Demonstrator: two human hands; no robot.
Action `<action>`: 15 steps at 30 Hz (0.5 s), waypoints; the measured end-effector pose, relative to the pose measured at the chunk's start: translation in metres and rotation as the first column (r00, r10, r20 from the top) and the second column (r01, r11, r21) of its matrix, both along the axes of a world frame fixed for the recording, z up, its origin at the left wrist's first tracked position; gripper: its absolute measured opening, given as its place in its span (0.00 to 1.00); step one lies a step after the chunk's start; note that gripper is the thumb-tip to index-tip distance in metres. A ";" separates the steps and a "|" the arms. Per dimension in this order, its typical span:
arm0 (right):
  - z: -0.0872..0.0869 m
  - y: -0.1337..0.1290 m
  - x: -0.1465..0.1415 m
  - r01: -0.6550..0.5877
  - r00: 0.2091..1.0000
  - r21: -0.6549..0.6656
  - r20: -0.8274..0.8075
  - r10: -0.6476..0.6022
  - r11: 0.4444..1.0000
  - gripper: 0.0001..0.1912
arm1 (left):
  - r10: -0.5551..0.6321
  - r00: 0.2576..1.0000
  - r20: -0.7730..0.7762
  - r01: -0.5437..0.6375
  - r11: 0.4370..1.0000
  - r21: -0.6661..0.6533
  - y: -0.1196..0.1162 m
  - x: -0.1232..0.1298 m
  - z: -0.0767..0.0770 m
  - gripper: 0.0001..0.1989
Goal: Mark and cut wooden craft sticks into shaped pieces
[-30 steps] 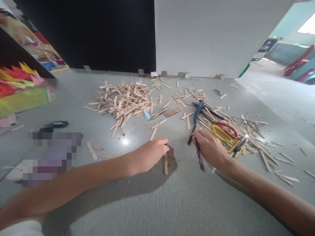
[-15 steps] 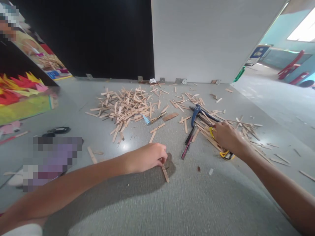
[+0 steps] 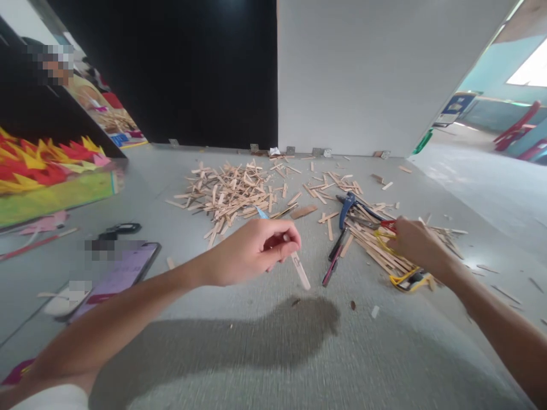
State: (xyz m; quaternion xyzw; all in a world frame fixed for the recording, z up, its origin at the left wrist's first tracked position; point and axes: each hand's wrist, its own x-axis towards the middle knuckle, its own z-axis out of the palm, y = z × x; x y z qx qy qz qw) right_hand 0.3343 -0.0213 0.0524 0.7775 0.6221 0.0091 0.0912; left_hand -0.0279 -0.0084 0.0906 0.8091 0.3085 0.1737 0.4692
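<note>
My left hand point(image 3: 273, 245) is closed, pinching a wooden craft stick point(image 3: 301, 272) with a small dark mark on it. The stick slants down, raised above the grey floor, over its shadow. On the right, my right hand point(image 3: 416, 242) has its fingers closed around the red and yellow handles of scissors point(image 3: 384, 238), whose metal blades lie over loose sticks; the fingertips are partly hidden. Beside them lies a blue-handled tool point(image 3: 347, 209). A dark pen and a purplish pen point(image 3: 332, 266) rest between my hands.
A heap of craft sticks point(image 3: 233, 191) spreads before the black and white panels point(image 3: 384, 74). A yellow-and-black object point(image 3: 410, 280) sits near my right hand. To the left are a phone point(image 3: 123, 273), a white mouse-like item point(image 3: 68, 299) and red-yellow paper flames point(image 3: 47, 165). Another person point(image 3: 85, 94) is beyond.
My left hand has lifted the craft stick off the floor and turned so its thumb side shows. My right hand has drawn back slightly with the scissors, exposing red handle. The view has shifted slightly.
</note>
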 end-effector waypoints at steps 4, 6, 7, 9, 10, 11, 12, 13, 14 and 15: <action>0.023 -0.009 -0.012 -0.015 1.000 0.071 -0.006 0.016 0.997 0.09 | 0.030 0.992 0.124 -0.027 0.999 -0.028 -0.008 -0.008 0.016 0.10; 0.028 -0.015 -0.015 -0.007 1.000 0.125 -0.008 0.008 0.992 0.11 | 0.035 0.987 0.158 -0.031 0.999 -0.022 -0.012 -0.011 0.022 0.10; 0.030 -0.018 -0.015 0.001 1.000 0.135 0.016 -0.004 0.991 0.12 | 0.039 0.985 0.171 -0.036 0.999 -0.019 -0.013 -0.012 0.024 0.10; 0.033 -0.021 -0.012 0.042 0.994 0.132 0.090 -0.054 0.990 0.13 | 0.056 0.981 0.188 -0.054 0.998 -0.013 -0.016 -0.014 0.028 0.10; 0.035 -0.021 -0.011 0.063 0.991 0.130 0.107 -0.077 0.989 0.13 | 0.065 0.979 0.193 -0.064 0.998 -0.010 -0.017 -0.015 0.029 0.10; 0.038 -0.019 -0.011 0.081 0.991 0.144 0.097 -0.095 0.986 0.15 | 0.074 0.978 0.196 -0.074 0.997 -0.009 -0.017 -0.016 0.030 0.11; 0.042 -0.017 -0.011 0.088 0.994 0.171 0.049 -0.098 0.981 0.19 | 0.082 0.978 0.194 -0.082 0.997 -0.007 -0.018 -0.016 0.031 0.11; 0.046 -0.016 -0.012 0.075 0.997 0.201 -0.044 -0.067 0.977 0.25 | 0.088 0.977 0.193 -0.089 0.996 -0.003 -0.018 -0.017 0.031 0.11; 0.048 -0.015 -0.013 0.043 0.984 0.225 -0.179 -0.002 0.973 0.31 | 0.092 0.977 0.192 -0.094 0.996 0.002 -0.018 -0.017 0.031 0.12; 0.047 -0.017 -0.014 -0.005 0.937 0.237 -0.338 0.087 0.971 0.38 | 0.095 0.977 0.192 -0.099 0.995 0.009 -0.019 -0.017 0.031 0.12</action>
